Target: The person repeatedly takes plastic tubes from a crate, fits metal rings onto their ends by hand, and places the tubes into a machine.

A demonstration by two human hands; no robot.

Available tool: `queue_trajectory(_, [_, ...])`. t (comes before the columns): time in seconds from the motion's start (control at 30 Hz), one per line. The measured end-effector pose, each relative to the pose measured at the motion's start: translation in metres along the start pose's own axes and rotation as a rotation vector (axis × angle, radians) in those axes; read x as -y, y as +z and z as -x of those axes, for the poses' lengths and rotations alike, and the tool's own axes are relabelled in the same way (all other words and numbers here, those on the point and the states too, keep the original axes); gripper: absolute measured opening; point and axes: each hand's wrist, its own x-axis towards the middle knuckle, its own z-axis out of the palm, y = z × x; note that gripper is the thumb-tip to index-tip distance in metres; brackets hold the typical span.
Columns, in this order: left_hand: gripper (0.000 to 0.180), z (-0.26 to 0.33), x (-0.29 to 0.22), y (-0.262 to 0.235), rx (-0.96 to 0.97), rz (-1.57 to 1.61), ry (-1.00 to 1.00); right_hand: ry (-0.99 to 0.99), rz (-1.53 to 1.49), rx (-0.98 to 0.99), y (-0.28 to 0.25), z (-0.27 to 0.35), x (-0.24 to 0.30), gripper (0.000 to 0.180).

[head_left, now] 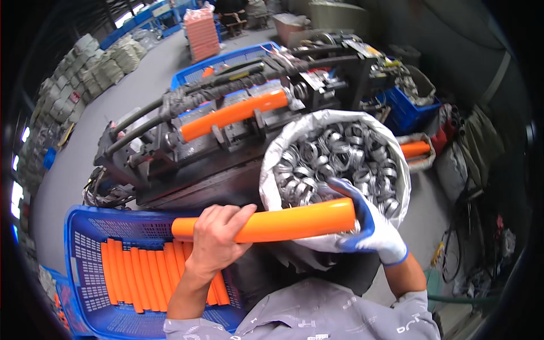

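My left hand [218, 235], bare, is wrapped round an orange tube [300, 221] near its left end and holds it roughly level in front of me. At the tube's right end is my right hand [377, 232], in a white and blue glove, its fingers and thumb curved about that end. A silvery metal ring [356, 226] shows partly between the palm and the tube end; the glove hides the rest. Just beyond, a white sack [270, 170] stands open, full of loose metal rings [340, 156]. More orange tubes [144, 275] lie side by side in a blue plastic basket [76, 255] at my left.
Ahead stands a dark machine [192, 175] with long bars; another orange tube [235, 116] lies in it. Behind it is a blue crate [226, 56]. A smaller sack [422, 161] with orange pieces and a blue bin [411, 113] are to the right. Stacked bundles [85, 71] line the far left.
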Motion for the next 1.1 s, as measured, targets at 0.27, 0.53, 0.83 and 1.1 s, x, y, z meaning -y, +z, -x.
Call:
queue_trajectory(0.27, [0.074,-0.097,0.038,-0.033,-0.548,-0.226,0.109,-0.325,-0.043,-0.286,0.013,-0.031,0.04,0.073])
queue_trajectory(0.53, [0.064,-0.114,0.256,-0.078,-0.788,-0.323,-0.361,-0.64,0.524,-0.364,0.001,-0.211,0.109,0.059])
queue_trajectory(0.83, [0.081,-0.106,0.285,-0.068,-0.584,-0.465,-0.51,-0.445,1.261,-0.227,0.021,-0.401,0.125,0.051])
queue_trajectory(1.1, [0.073,-0.116,0.287,-0.074,-0.735,-0.467,-0.386,-0.765,1.505,-0.177,0.03,-0.533,0.108,0.048])
